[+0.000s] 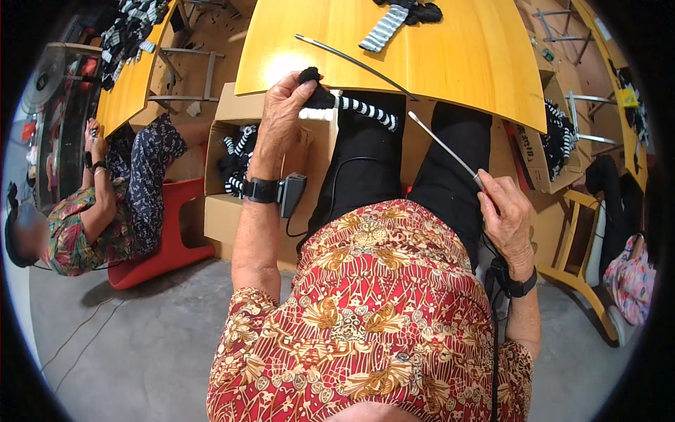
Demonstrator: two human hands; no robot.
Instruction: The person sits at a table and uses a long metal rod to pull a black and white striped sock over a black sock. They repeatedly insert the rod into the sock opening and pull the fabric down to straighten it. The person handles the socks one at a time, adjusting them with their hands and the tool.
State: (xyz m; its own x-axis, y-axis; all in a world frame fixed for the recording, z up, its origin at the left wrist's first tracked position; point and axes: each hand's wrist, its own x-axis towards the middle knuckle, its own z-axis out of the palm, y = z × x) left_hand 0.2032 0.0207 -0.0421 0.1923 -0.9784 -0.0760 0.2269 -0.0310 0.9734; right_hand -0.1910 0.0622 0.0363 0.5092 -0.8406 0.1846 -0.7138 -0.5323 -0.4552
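The person's shirt (380, 295) is red cloth with tan flowers and leaves, above soft black trousers (369, 158). The right hand (505, 211) is closed around the end of a thin, straight, shiny rod (444, 146), whose pale tip points up toward the tabletop's near edge. Stripy knits fill two stiff brown cardboard boxes, one (225, 218) below the tabletop's near left corner and one (532, 156) below the near right corner. The left hand (285, 105) pinches a soft knit piece (346, 103) between thumb and fingers at its bunched black end. Its skinny black-and-white tube droops just by the near edge. A second thin metal rod (365, 68) slants over the smooth yellow wood tabletop (478, 56) to that edge. At the far edge lies a floppy grey-striped and black knit (388, 28).
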